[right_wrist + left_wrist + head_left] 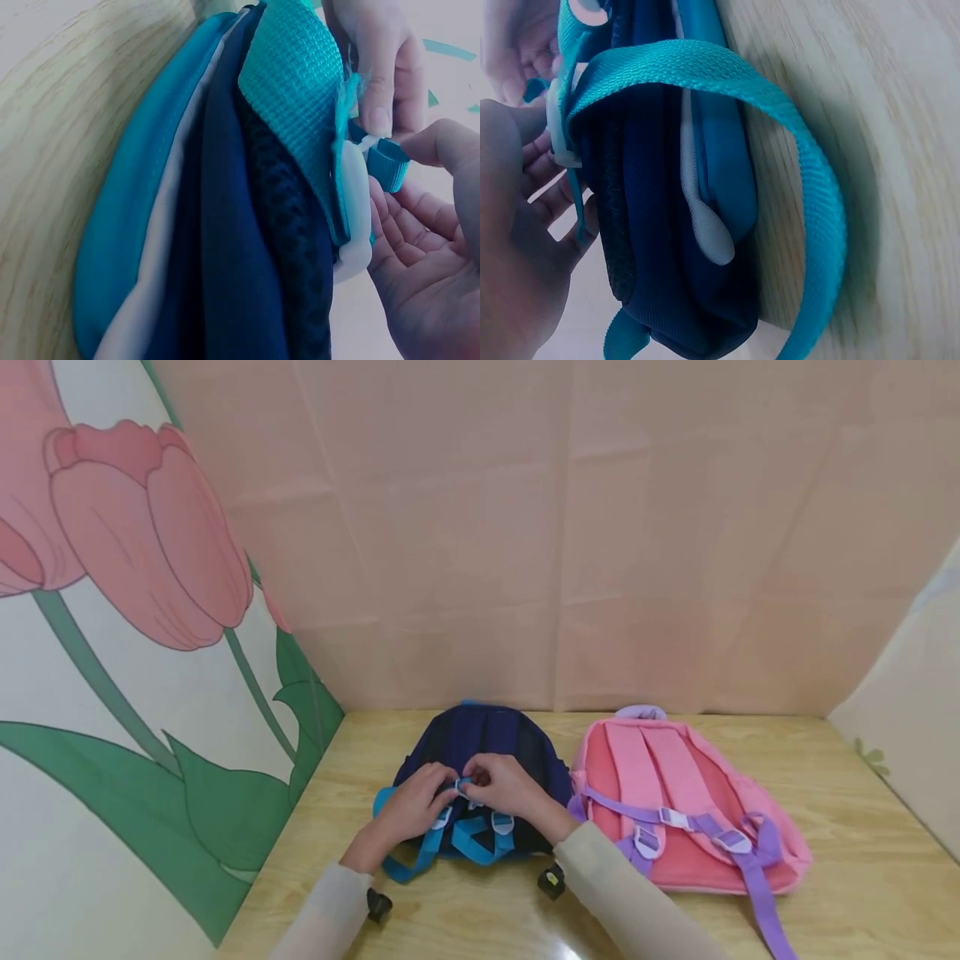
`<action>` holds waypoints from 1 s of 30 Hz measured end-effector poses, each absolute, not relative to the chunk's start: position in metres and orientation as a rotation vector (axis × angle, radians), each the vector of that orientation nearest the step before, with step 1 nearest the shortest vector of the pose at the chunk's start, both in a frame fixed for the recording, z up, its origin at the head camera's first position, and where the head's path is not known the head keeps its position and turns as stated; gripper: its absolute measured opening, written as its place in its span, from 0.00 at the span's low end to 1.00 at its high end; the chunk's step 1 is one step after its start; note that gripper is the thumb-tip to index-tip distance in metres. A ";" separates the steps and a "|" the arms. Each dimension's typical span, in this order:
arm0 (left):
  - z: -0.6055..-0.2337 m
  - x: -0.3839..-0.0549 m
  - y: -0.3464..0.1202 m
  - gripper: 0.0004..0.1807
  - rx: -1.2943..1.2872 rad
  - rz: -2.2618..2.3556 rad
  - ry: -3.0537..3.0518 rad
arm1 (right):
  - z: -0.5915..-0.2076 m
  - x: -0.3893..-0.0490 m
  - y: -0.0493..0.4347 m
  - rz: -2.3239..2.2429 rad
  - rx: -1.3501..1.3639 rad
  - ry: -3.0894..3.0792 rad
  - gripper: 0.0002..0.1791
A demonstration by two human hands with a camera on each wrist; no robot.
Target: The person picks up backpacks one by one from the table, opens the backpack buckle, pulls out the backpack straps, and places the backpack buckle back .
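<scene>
Navy bag (491,731), with, together over its middle, left hand (416,799) pinching a buckle (462,787), right hand (504,783) pinching the strap (388,168), best kept flat and untwisted.

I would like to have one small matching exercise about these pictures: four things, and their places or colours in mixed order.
1. navy backpack
2. pink backpack
3. chest strap of bag 2
4. large tulip

A. purple
B. drawn on the wall at picture left
C. beneath the left hand and right hand
D. lies right of the other bag

Pairs: 1-C, 2-D, 3-A, 4-B
</scene>
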State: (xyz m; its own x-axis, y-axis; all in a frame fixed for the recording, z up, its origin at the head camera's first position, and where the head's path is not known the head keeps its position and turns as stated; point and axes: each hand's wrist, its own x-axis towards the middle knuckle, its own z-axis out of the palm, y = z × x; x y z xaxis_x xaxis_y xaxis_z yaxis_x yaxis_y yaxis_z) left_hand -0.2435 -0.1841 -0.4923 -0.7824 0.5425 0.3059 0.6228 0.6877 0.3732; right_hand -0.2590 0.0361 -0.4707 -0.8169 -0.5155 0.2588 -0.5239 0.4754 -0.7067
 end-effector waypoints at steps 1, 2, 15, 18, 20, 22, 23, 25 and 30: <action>-0.492 -0.244 -0.184 0.10 -0.952 -0.702 -2.724 | -0.471 -0.259 0.036 1.284 0.952 -2.686 0.05; -0.493 -0.244 -0.184 0.10 -0.953 -0.705 -2.721 | -0.471 -0.259 0.035 1.275 0.955 -2.681 0.05; -0.496 -0.243 -0.184 0.10 -0.951 -0.713 -2.748 | -0.478 -0.257 0.036 1.316 0.867 -2.702 0.03; -0.496 -0.242 -0.185 0.10 -0.951 -0.711 -2.752 | -0.478 -0.256 0.036 1.316 0.874 -2.711 0.04; -0.496 -0.242 -0.185 0.10 -0.954 -0.718 -2.752 | -0.477 -0.256 0.035 1.325 0.885 -2.715 0.05; -0.496 -0.242 -0.186 0.10 -0.952 -0.720 -2.756 | -0.476 -0.256 0.034 1.328 0.900 -2.720 0.06; -0.496 -0.242 -0.186 0.10 -0.954 -0.722 -2.753 | -0.475 -0.256 0.033 1.331 0.907 -2.722 0.06; -0.496 -0.243 -0.186 0.10 -0.962 -0.713 -2.741 | -0.473 -0.256 0.032 1.331 0.923 -2.718 0.06; -0.495 -0.247 -0.186 0.10 -0.974 -0.684 -2.717 | -0.468 -0.255 0.033 1.298 0.913 -2.729 0.05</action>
